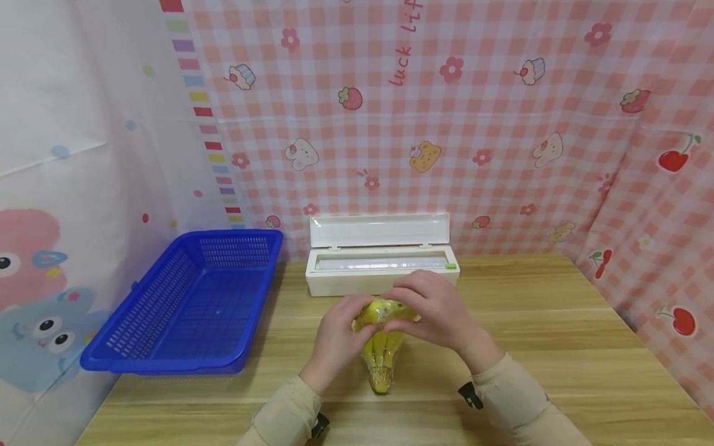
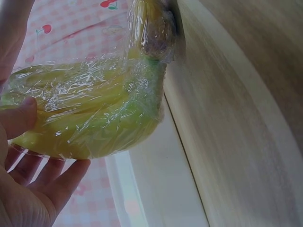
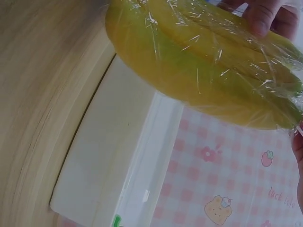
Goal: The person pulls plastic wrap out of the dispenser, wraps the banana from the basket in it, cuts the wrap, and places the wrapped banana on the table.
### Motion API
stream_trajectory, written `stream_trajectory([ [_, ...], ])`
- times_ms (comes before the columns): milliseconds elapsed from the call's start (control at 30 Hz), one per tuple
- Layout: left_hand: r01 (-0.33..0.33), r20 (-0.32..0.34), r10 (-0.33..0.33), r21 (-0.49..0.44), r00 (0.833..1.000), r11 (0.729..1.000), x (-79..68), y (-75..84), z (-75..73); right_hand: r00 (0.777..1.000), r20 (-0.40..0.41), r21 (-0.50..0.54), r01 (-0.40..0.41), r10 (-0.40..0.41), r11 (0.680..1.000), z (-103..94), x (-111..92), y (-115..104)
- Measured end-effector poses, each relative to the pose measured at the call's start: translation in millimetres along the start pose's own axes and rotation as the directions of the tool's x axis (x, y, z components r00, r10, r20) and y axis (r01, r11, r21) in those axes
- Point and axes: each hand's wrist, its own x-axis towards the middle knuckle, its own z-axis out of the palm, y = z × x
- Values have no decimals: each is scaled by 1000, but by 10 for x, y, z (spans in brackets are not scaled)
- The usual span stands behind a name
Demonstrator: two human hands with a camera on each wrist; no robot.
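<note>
A bunch of yellow bananas point(image 1: 382, 350), wrapped in clear cling film point(image 2: 61, 101), stands with its stem end down at the table and its tips raised. My left hand point(image 1: 336, 339) grips the bunch from the left, thumb on one side and fingers on the other. From the right, my right hand point(image 1: 435, 310) holds the wrapped tip end between thumb and fingers. Only a sliver of that hand shows at the edge of the right wrist view. Wrinkled film covers the bananas point(image 3: 199, 61) and also the stem end point(image 2: 154, 35).
Behind the hands stands a white cling film dispenser point(image 1: 346, 285) with its lid point(image 1: 379, 230) raised. A blue plastic basket point(image 1: 162, 363) sits at the left of the wooden table point(image 1: 535, 347). Patterned cloth point(image 1: 390, 124) hangs behind and at both sides.
</note>
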Motion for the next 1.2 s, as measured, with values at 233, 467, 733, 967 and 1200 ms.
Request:
stream_trajectory([
  [233,-25,-5,25,18,1000,1000,-9,-4,2,992,60,-68,112,-108,991,55,42,40],
  [467,-64,-14,64,-3,998,998,-9,-10,-1,993,85,-18,79,-77,997,64,123,88],
  [733,-113,-21,113,-35,993,993,-10,-25,-5,983,183,270,-56,6,961,51,203,181],
  [967,-184,-29,183,-50,983,982,-8,-29,-11,874,463,395,-355,150,847,-13,275,188],
  [1200,-228,-30,226,-66,974,972,-35,-70,-5,743,630,440,-581,226,684,-5,278,187],
])
